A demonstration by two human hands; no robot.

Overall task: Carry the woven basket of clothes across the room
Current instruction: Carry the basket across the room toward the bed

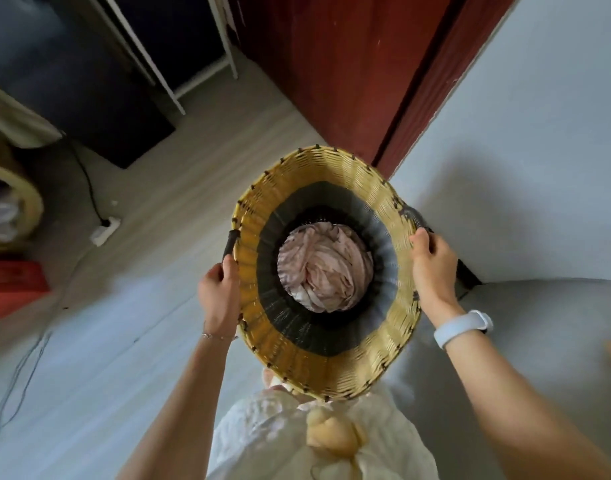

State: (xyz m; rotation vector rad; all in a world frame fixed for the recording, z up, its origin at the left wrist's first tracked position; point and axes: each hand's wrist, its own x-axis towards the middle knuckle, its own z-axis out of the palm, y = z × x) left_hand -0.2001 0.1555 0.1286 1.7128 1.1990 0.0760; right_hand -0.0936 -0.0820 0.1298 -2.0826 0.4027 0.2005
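clothes [326, 268] in basket [335, 368] | door [335, 71] behind | power strip [105, 230] left

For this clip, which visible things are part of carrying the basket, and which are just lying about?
Part of the job:
woven basket
clothes in it
left hand on a side handle
right hand on the opposite handle

Lying about:
power strip and its cable on the floor
red box
red door

Worn on the head, looking steeply down and forward from close above the woven basket [326, 271] gripped by the left hand [218, 292] and right hand [434, 268], with wide-angle bending at the edges, taking in floor [193, 168], door [331, 64] and wall [539, 133].
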